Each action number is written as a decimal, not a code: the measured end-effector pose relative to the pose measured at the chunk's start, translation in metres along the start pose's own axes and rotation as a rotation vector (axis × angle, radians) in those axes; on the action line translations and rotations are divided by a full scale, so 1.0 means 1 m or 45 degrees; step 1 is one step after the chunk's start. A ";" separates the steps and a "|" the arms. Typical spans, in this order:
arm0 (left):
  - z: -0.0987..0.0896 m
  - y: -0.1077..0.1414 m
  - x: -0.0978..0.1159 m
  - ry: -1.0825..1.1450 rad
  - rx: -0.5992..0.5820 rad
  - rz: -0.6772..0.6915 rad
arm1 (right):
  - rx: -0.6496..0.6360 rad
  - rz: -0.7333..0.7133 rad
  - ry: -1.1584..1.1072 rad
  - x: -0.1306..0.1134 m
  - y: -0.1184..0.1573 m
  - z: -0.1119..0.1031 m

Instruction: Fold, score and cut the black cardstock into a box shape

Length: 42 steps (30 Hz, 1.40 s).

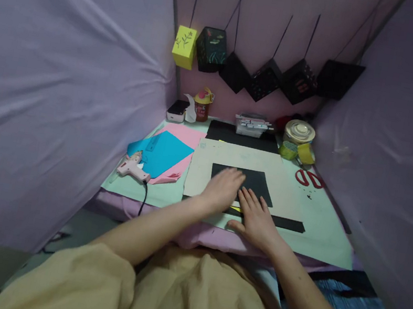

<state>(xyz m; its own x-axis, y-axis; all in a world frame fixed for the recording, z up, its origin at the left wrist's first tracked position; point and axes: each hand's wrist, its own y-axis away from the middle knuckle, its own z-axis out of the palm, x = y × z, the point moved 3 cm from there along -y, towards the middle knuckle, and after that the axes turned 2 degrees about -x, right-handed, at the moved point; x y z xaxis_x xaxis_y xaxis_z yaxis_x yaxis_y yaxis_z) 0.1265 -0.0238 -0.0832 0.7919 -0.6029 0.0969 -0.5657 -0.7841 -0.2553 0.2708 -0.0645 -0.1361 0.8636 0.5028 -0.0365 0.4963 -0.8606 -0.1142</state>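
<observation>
A sheet of black paper (259, 185) lies flat on a cream board (288, 190) in the middle of the table. My left hand (223, 187) rests on the paper's left part, fingers stretched forward and lying close together. Over the paper's front edge lies my right hand (255, 216), flat, with the fingers straight and the thumb out to the side. A longer black strip (286, 224) sticks out from under the board's front edge, and a bit of yellow shows between the hands. Neither hand is wrapped round anything.
To the left are a hot glue gun (134, 167), blue paper (167, 150) and pink paper (193, 136). Red-handled scissors (308, 179), tape rolls (306, 153) and a round tin (299, 132) stand right. A box of pens (251, 125) is behind; decorated cubes (211, 49) hang above.
</observation>
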 end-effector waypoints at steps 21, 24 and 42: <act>0.031 0.071 0.028 0.027 -0.091 -0.173 | 0.087 -0.037 0.009 -0.001 0.019 0.001; 0.026 0.083 0.019 -0.010 -0.089 -0.243 | 0.105 0.024 0.005 0.014 0.031 0.000; 0.017 0.072 0.014 0.050 0.220 -0.152 | 0.460 -0.044 -0.138 0.060 0.043 -0.012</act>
<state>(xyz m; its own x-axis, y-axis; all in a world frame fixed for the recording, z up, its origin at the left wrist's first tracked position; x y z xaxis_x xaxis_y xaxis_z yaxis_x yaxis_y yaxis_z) 0.1011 -0.0865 -0.1169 0.8397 -0.5150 0.1726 -0.4177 -0.8154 -0.4009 0.3449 -0.0725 -0.1316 0.8228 0.5534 -0.1292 0.4450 -0.7688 -0.4592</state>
